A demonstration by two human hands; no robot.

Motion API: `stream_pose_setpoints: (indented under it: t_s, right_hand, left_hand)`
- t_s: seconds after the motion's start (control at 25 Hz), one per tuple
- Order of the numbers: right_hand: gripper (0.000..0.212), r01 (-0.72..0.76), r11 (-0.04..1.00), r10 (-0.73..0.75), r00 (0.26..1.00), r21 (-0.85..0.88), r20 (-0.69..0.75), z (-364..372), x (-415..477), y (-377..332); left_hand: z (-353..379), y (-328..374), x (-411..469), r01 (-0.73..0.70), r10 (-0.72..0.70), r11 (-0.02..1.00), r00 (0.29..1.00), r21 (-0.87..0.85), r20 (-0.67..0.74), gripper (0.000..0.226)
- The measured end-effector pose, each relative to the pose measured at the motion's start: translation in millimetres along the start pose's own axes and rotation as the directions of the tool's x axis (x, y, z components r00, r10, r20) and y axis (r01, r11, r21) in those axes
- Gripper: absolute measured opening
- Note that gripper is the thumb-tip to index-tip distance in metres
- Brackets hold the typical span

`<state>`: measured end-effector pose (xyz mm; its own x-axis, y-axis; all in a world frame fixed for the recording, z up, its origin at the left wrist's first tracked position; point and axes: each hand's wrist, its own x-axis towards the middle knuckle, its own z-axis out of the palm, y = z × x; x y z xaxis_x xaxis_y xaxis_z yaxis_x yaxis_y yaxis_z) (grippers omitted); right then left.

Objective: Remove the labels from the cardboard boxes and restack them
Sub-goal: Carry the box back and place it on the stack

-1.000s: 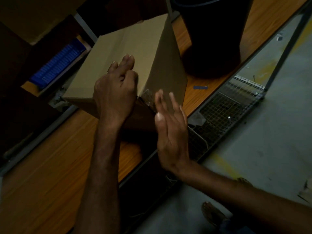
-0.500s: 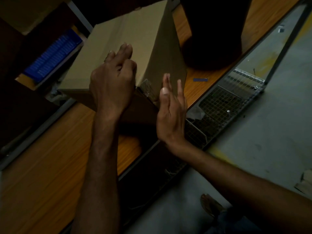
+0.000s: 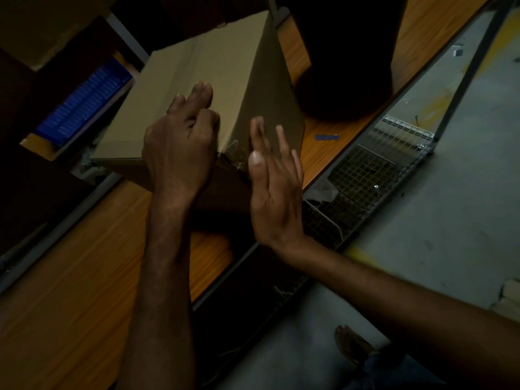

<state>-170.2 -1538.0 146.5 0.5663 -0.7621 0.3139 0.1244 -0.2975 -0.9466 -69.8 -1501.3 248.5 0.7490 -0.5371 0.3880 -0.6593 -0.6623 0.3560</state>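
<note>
Pin the cardboard box (image 3: 197,80) on the desk (image 3: 70,291) under the half-curled left hand (image 3: 180,147) (hold on anything unclear), then take the near-corner clear film (image 3: 235,149) with the flat, empty right hand (image 3: 277,190), peeling low.

A plain brown cardboard box (image 3: 208,68) sits closed on the table (image 3: 70,291), one corner toward 6 o'clock, clear tape (image 3: 235,149) crinkled there.

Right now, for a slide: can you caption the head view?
Left hand rests on a cardboard box on a wooden table; open right hand beside clear tape at its corner.
</note>
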Motion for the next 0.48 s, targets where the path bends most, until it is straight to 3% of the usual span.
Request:
stream_pose_setpoints:
  t_s: [0.08, 0.24, 0.48]
  right_hand:
    - [0.052, -0.049, 0.999, 0.05, 0.998, 0.019, -0.034, 0.6, 10.4, -4.7]
    - [0.052, 0.04, 0.999, -0.04, 0.999, -0.025, -0.009, -1.4, -4.6, -4.4]
    - [0.052, 0.061, 0.996, -0.061, 0.998, -0.06, -0.007, -2.0, -2.5, -5.9]
  left_hand:
    - [0.8, -0.8, 1.0, 0.002, -0.002, 1.0, 1.0, -0.003, 0.003, 0.049]
    - [0.0, -3.0, -0.4, -0.022, 0.022, 1.0, 1.0, -0.003, -0.002, 0.05]
    - [-1.1, -1.6, -1.8, -0.013, 0.013, 1.0, 1.0, -0.023, -0.002, 0.048]
